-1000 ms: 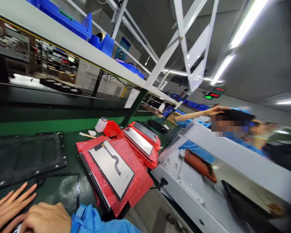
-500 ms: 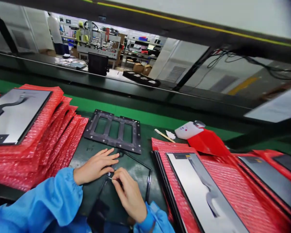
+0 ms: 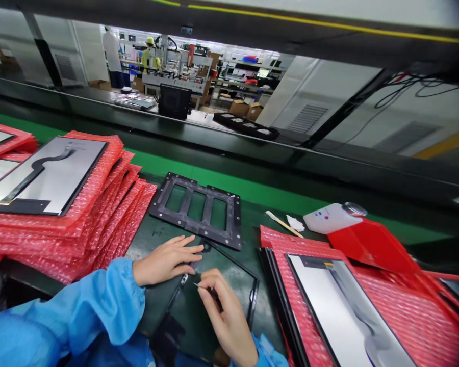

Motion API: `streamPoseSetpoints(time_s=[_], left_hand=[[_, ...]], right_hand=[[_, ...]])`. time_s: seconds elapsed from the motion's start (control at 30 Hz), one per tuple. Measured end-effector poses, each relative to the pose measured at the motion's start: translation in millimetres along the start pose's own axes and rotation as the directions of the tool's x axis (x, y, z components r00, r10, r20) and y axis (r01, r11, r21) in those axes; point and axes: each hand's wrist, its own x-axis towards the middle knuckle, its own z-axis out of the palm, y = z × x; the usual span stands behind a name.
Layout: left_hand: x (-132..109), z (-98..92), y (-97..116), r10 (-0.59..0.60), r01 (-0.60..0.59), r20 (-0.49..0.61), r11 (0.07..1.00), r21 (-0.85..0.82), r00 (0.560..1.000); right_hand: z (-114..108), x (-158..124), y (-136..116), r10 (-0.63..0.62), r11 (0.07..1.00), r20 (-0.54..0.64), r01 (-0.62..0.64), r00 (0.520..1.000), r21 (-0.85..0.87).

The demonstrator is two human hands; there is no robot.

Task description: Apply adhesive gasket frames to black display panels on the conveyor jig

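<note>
A thin black rectangular frame (image 3: pixel 235 262) lies on the dark green worktop in front of me. My left hand (image 3: pixel 169 261) rests over its upper left corner, palm down, fingers stretched and apart. Just below the left thumb, a small silvery piece (image 3: pixel 184 279) sits on the frame's left side. My right hand (image 3: pixel 226 315) is above the frame's open middle, thumb and index finger pinched on a thin tool. Only its slim pale tip (image 3: pixel 197 284) shows, pointing left and standing apart from the silvery piece; the rest is hidden in the fingers.
Beyond my hands lies a dark three-window fixture plate (image 3: pixel 183 224). Red bubble bags (image 3: pixel 110 219) are piled at left, topped by a display panel (image 3: pixel 57 168). More bags and a panel (image 3: pixel 321 300) lie at right, near a white bottle (image 3: pixel 329 218) and a swab (image 3: pixel 285 224).
My right hand has drawn back from the silvery piece, so the tool tip is now clear of it. The left hand stays on the frame's corner. The camera view has shifted left.
</note>
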Motion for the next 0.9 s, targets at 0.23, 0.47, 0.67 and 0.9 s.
streamPoseSetpoints(time_s=[0.23,0.47,0.67,0.9], left_hand=[[0.9,-2.9,-0.1,0.008,-0.008,0.018,1.0,0.009,1.0],[1.8,-4.9,0.8,0.007,-0.007,0.032,1.0,0.015,0.999],[1.9,-4.6,0.1,0.003,-0.003,0.033,1.0,0.003,0.999],[1.6,-5.4,1.0,0.012,-0.011,0.031,1.0,-0.003,0.999]], right_hand=[[-14.1,7.6,-15.4,-0.037,0.999,-0.045,0.036,0.998,-0.027],[2.9,-4.3,4.5,0.039,0.977,0.1,-0.018,0.994,-0.212],[13.1,-10.8,12.6,0.067,0.929,0.171,0.001,0.983,-0.37],[15.2,-12.0,9.2,0.064,0.899,0.167,0.015,0.984,-0.437]])
